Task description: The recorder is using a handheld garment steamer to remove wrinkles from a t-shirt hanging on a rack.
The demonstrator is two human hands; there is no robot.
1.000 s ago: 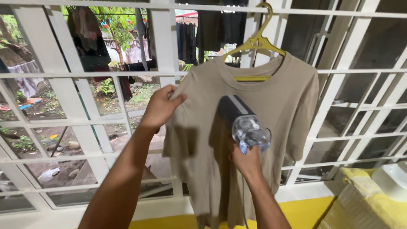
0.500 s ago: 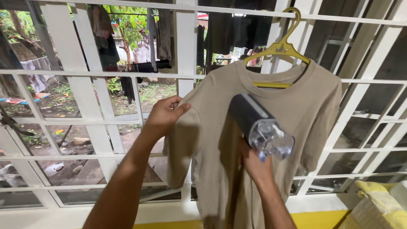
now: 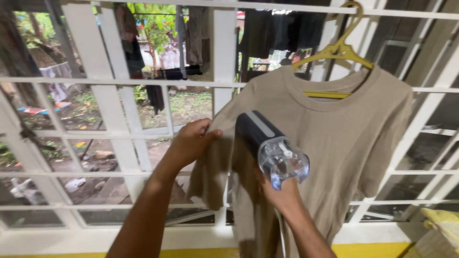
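The beige T-shirt [image 3: 334, 138] hangs on a yellow hanger [image 3: 340, 52], whose hook rests on the top bar of the white window grille [image 3: 224, 57]. The shirt front faces the camera and covers the right half of the grille.

The left hand [image 3: 191, 143] pinches the edge of the shirt's sleeve on the left side of the garment; thumb and fingers are closed on the fabric and hold it out toward the left.

The right hand [image 3: 282, 193] is wrapped around the handle of a handheld garment steamer [image 3: 267, 143]. The steamer has a dark body with a pale stripe and a clear water tank [image 3: 283, 165] at the end nearest the camera. Its head points at the shirt's chest, just beside the left hand; contact with the fabric cannot be confirmed. A white cord [image 3: 278, 234] runs down from the handle below the wrist.

Beyond the grille, dark garments [image 3: 267, 33] hang on a line in a yard with a tree [image 3: 160, 24]. A yellow cloth [image 3: 442, 222] lies at the lower right corner.
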